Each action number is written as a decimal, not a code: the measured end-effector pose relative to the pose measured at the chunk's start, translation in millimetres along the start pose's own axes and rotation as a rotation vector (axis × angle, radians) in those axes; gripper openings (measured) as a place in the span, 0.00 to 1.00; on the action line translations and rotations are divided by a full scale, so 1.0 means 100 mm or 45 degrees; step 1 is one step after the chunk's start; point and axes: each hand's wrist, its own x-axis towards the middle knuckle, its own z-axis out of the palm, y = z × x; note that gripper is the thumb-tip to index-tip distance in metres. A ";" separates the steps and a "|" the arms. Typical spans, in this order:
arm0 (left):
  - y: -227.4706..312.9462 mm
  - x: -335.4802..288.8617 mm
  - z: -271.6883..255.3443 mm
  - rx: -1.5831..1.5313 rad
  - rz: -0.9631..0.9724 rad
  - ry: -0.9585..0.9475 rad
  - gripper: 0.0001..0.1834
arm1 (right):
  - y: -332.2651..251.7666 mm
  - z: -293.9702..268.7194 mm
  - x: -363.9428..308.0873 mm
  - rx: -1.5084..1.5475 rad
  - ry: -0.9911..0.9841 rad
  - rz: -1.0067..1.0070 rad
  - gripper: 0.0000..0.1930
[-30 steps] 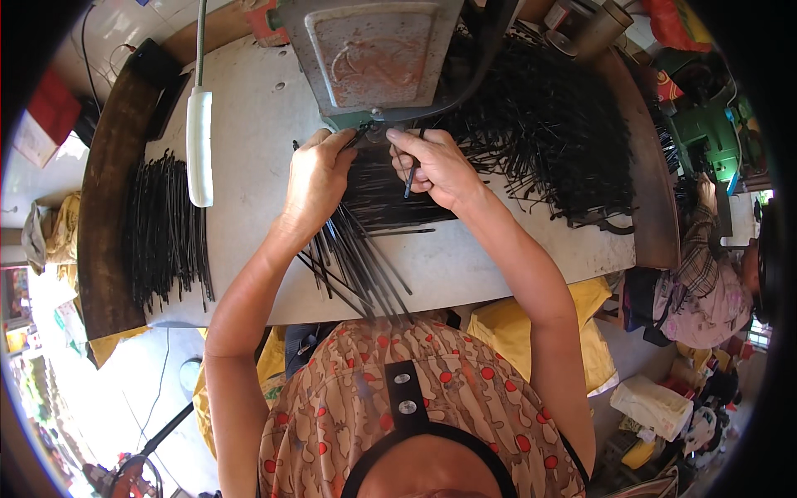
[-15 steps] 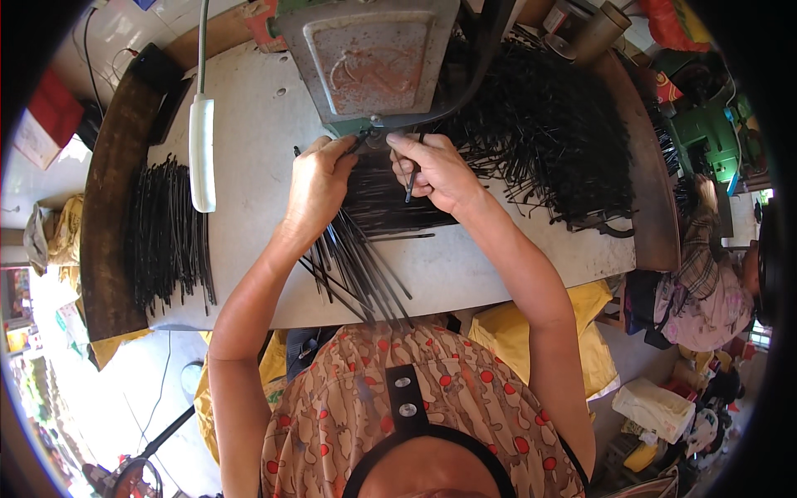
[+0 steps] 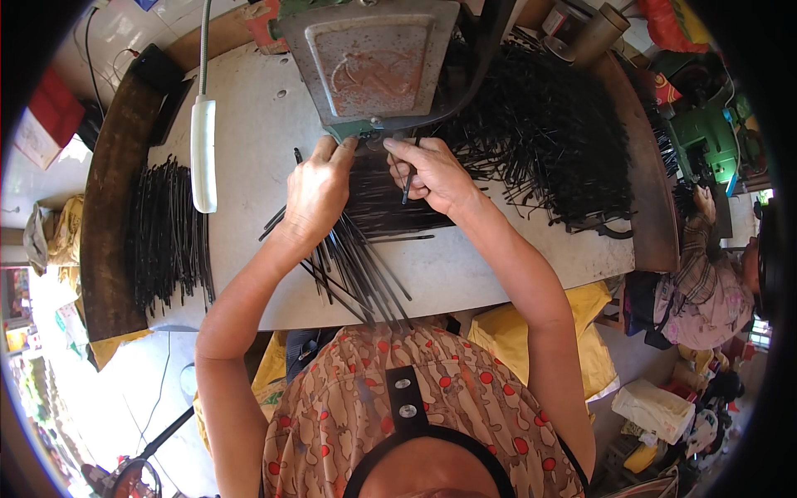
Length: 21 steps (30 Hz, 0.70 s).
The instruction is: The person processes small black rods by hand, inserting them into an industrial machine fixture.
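Both hands are close together under the head of a sewing-machine-like metal machine [image 3: 378,66]. My left hand [image 3: 317,191] is closed in a pinch, its fingertips beside the machine's lower edge; what they hold is hidden. Thin black strips [image 3: 353,257] fan out below its wrist, and one end pokes out left of it. My right hand [image 3: 432,174] is closed on a short length of black strip [image 3: 406,192], with its thumb and forefinger pointing at the machine's working point. Between and behind the hands lies a flat layer of black strips [image 3: 386,199].
A large tangled heap of black strips [image 3: 548,124] covers the table's right side. A neater bundle [image 3: 170,236] lies at the left, by the wooden rim [image 3: 108,224]. A white lamp [image 3: 203,158] hangs over the table [image 3: 249,249]. Another person [image 3: 697,290] works at a green machine [image 3: 706,141] far right.
My left hand has shifted slightly left, and the dark piece at its fingertips no longer shows. A strip end now sticks out left of its wrist. My right hand has barely moved.
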 end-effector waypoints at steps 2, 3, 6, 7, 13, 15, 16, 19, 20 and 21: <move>-0.13 0.00 -0.03 -0.172 -0.013 -0.024 0.08 | 0.00 0.00 0.00 -0.014 -0.001 -0.007 0.13; -0.18 0.01 -0.06 -0.344 -0.022 -0.052 0.07 | -0.01 0.00 0.00 -0.009 0.002 -0.008 0.13; -0.24 -0.02 -0.31 -1.024 -0.720 -0.607 0.08 | -0.03 -0.01 -0.02 -0.054 0.012 0.022 0.13; -0.23 -0.05 -0.36 -1.194 -0.793 -0.675 0.09 | -0.02 0.00 -0.02 -0.083 0.002 -0.003 0.14; 0.06 -0.20 -0.35 -1.652 -0.966 -0.821 0.09 | -0.01 0.16 -0.05 -0.110 -0.133 -0.011 0.13; 0.07 -0.20 -0.36 -1.607 -0.925 -0.848 0.09 | -0.01 0.17 -0.07 -0.059 -0.158 -0.015 0.13; 0.08 -0.19 -0.36 -1.563 -0.882 -0.874 0.09 | -0.01 0.13 -0.07 -0.029 -0.185 -0.030 0.14; 0.12 -0.22 -0.27 -1.330 -0.757 -0.692 0.09 | -0.02 0.02 -0.09 0.047 -0.231 -0.048 0.13; 0.13 -0.23 -0.25 -1.101 -0.640 -0.580 0.10 | -0.03 -0.02 -0.09 0.092 -0.252 -0.052 0.11; 0.13 -0.23 -0.24 -0.900 -0.607 -0.604 0.12 | -0.02 -0.07 -0.09 0.125 -0.241 -0.054 0.11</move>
